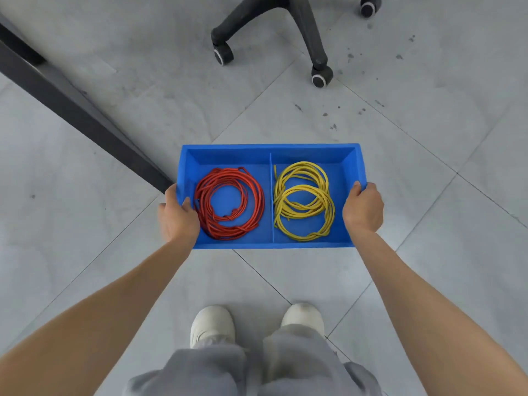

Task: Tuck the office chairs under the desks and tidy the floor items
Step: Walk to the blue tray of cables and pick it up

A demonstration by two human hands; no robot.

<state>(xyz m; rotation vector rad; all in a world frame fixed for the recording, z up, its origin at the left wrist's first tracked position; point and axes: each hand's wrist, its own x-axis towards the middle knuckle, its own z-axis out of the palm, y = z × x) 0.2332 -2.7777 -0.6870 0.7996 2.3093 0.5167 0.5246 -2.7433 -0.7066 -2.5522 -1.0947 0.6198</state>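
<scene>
Left hand (177, 217) was clamped on the left end wall of the bin (271, 148), thumb hooked inside the rim and touching the red coil (228, 202); fingers wrapped the outside. Right hand (363, 208) held the right end wall the same way, thumb over the rim, clear of the yellow coil (304, 201). Both grips closed on the bin; neither hand free.

Bin: blue, two compartments split by a centre divider. Red coil lay flat in the left compartment, yellow coil in the right, each wound in loose loops with no ends over the rim. Whether the bin rested on the floor (414, 167) or was lifted off it could not be told from this view.

Your shoes (213, 324) stood just behind the bin's near edge. A dark bar (71, 110), probably desk frame, ran diagonally past the bin's left far corner. Chair base (300, 32) sat well beyond the far edge, three castors in view, on open floor; seat and desk top out of frame.

Progress, as judged: cables appeared gathered and sorted, so that part of the floor tidying looked done. Bin itself still needed a resting place. The visible chair did not look tucked, so the chair work seemed outstanding. No other loose items showed on the floor, only dark specks near the chair.
</scene>
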